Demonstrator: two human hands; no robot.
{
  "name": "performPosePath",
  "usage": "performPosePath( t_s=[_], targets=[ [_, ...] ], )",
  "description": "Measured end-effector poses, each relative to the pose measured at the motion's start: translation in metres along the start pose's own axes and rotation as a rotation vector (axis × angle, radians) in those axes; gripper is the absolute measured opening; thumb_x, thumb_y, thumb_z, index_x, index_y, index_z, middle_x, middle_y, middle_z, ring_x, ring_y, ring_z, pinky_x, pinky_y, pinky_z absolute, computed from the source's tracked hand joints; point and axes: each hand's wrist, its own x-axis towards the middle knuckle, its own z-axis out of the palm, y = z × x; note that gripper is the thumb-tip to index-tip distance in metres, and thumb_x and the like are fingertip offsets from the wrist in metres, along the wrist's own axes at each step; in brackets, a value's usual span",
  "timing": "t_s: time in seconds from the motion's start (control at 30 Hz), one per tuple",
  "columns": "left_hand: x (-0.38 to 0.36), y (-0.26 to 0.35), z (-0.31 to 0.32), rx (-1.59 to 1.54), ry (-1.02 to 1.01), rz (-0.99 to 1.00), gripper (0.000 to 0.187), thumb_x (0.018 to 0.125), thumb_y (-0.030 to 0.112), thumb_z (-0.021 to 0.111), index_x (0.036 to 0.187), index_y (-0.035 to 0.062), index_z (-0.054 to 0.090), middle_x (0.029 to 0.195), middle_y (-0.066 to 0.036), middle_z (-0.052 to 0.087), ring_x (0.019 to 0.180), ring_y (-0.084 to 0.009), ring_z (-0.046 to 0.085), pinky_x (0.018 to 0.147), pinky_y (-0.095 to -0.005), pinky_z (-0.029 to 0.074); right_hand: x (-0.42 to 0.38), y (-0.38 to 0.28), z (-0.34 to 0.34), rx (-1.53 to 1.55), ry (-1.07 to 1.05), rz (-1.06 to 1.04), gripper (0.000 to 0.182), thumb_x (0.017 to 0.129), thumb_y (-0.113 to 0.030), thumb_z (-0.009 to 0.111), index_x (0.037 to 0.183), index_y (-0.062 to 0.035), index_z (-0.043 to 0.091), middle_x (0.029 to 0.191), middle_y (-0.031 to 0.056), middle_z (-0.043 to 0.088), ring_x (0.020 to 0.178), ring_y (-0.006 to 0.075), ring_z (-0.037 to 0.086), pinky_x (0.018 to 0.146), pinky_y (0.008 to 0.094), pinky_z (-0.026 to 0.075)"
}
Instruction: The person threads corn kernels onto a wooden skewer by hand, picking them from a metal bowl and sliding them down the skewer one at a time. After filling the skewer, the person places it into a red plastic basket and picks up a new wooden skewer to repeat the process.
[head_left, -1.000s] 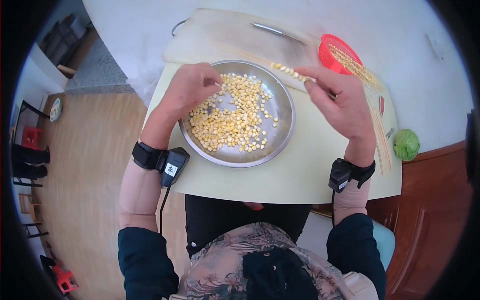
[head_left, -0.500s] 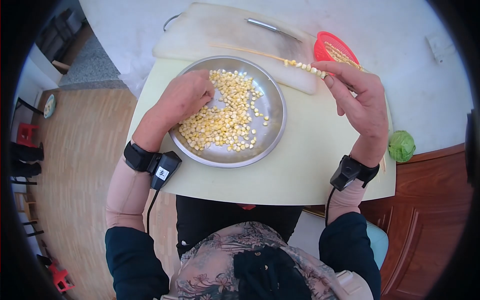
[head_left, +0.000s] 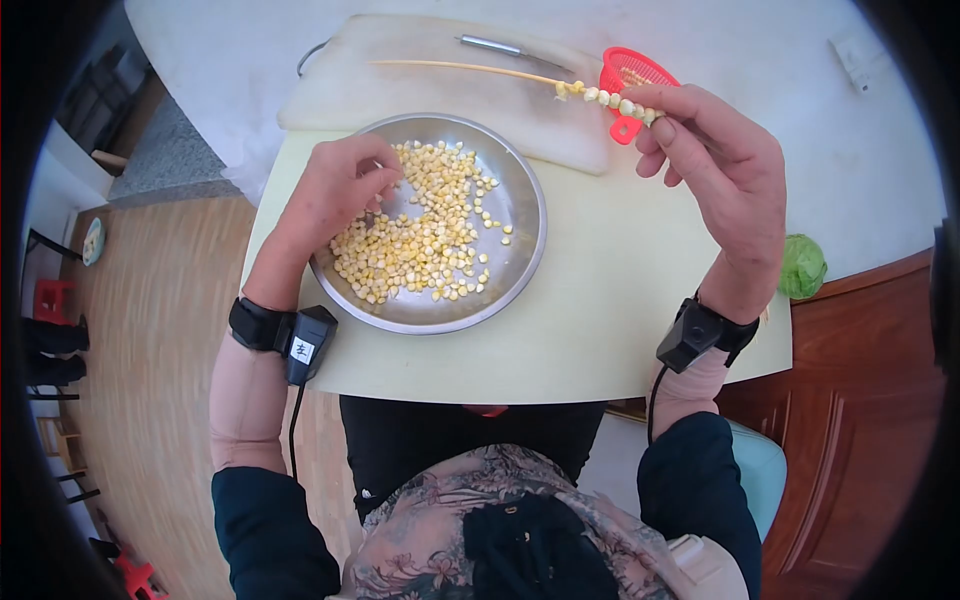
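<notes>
A round metal pan (head_left: 500, 270) holds loose yellow-white corn kernels (head_left: 420, 245). Over the pan's left rim is my left hand (head_left: 340, 190), its thumb and fingertips pinched together above the kernels. Whatever is between those fingertips is too small to make out. My right hand (head_left: 725, 150) pinches the threaded end of a thin wooden skewer (head_left: 470, 68) between thumb and forefinger. Several kernels (head_left: 615, 100) sit in a row on the skewer near those fingers, and its bare length points left above the cutting board.
A white cutting board (head_left: 370, 95) lies behind the pan, with a metal-handled tool (head_left: 490, 45) on it. Behind my right hand stands a red basket (head_left: 612, 75) with pale contents. A green cabbage (head_left: 803, 267) rests at the right. The table's front edge (head_left: 480, 400) is near my body.
My left hand has come up slightly from the kernels, its fingertips more visible. The skewer is raised, with more of its bare length showing. The whole view has shifted a little.
</notes>
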Motion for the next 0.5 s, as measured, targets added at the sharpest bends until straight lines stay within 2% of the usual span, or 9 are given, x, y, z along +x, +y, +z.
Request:
performPosePath(
  t_s=[0.07, 0.27, 0.3, 0.37, 0.43, 0.47, 0.5],
  targets=[
    [0.003, 0.001, -0.003, -0.450, -0.021, -0.249, 0.005, 0.086, 0.002, 0.061, 0.090, -0.0006, 0.063, 0.081, -0.006, 0.066, 0.068, -0.0094, 0.062, 0.061, -0.0226, 0.051, 0.002, -0.001, 0.000, -0.016, -0.013, -0.039, 0.022, 0.087, 0.001, 0.053, 0.103, 0.0001, 0.067, 0.076, 0.0029, 0.063, 0.068, 0.0098, 0.060, 0.060, 0.0206, 0.047],
    [0.004, -0.003, -0.011, -0.632, 0.135, -0.224, 0.015, 0.089, 0.007, 0.061, 0.101, -0.0009, 0.064, 0.086, -0.008, 0.067, 0.067, -0.0100, 0.062, 0.061, -0.0218, 0.051, 0.011, 0.014, 0.002, -0.131, -0.153, -0.158, 0.021, 0.085, -0.001, 0.057, 0.103, -0.0029, 0.068, 0.085, 0.0070, 0.068, 0.075, 0.0102, 0.065, 0.062, 0.0227, 0.049],
    [0.003, -0.006, -0.009, -0.662, 0.136, -0.204, 0.018, 0.088, 0.010, 0.061, 0.103, -0.0011, 0.064, 0.086, -0.008, 0.067, 0.069, -0.0106, 0.063, 0.062, -0.0220, 0.051, 0.011, 0.016, 0.001, -0.152, -0.145, -0.126, 0.021, 0.085, -0.001, 0.057, 0.103, -0.0029, 0.068, 0.085, 0.0070, 0.068, 0.075, 0.0102, 0.065, 0.062, 0.0227, 0.049],
    [0.004, -0.023, -0.010, -0.717, 0.091, -0.199, 0.024, 0.089, 0.012, 0.061, 0.109, -0.0014, 0.063, 0.089, -0.008, 0.067, 0.071, -0.0110, 0.063, 0.065, -0.0219, 0.051, 0.011, 0.019, 0.004, -0.227, -0.160, -0.133, 0.020, 0.083, -0.011, 0.060, 0.099, -0.0058, 0.069, 0.084, 0.0101, 0.069, 0.074, 0.0162, 0.067, 0.064, 0.0283, 0.051],
    [0.003, -0.027, -0.014, -0.721, 0.052, -0.194, 0.027, 0.091, 0.009, 0.058, 0.115, -0.0033, 0.059, 0.095, -0.010, 0.067, 0.074, -0.0100, 0.062, 0.066, -0.0210, 0.051, 0.017, 0.011, 0.009, -0.274, -0.125, -0.148, 0.020, 0.079, -0.011, 0.065, 0.097, -0.0050, 0.071, 0.081, 0.0112, 0.071, 0.068, 0.0140, 0.065, 0.062, 0.0255, 0.050],
    [0.004, -0.032, -0.017, -0.720, 0.043, -0.208, 0.029, 0.092, 0.008, 0.056, 0.118, -0.0045, 0.057, 0.097, -0.010, 0.066, 0.075, -0.0097, 0.061, 0.067, -0.0206, 0.051, 0.021, 0.021, 0.011, -0.291, -0.112, -0.096, 0.020, 0.079, -0.011, 0.065, 0.097, -0.0050, 0.071, 0.081, 0.0112, 0.071, 0.068, 0.0140, 0.065, 0.062, 0.0255, 0.050],
    [0.005, -0.038, -0.019, -0.737, -0.006, -0.212, 0.029, 0.092, 0.008, 0.056, 0.118, -0.0045, 0.057, 0.097, -0.010, 0.066, 0.075, -0.0097, 0.061, 0.067, -0.0206, 0.051, 0.026, 0.035, 0.012, -0.206, -0.116, -0.140, 0.020, 0.079, -0.010, 0.062, 0.095, -0.0020, 0.071, 0.076, 0.0121, 0.070, 0.064, 0.0158, 0.064, 0.060, 0.0263, 0.049]
  ],
)
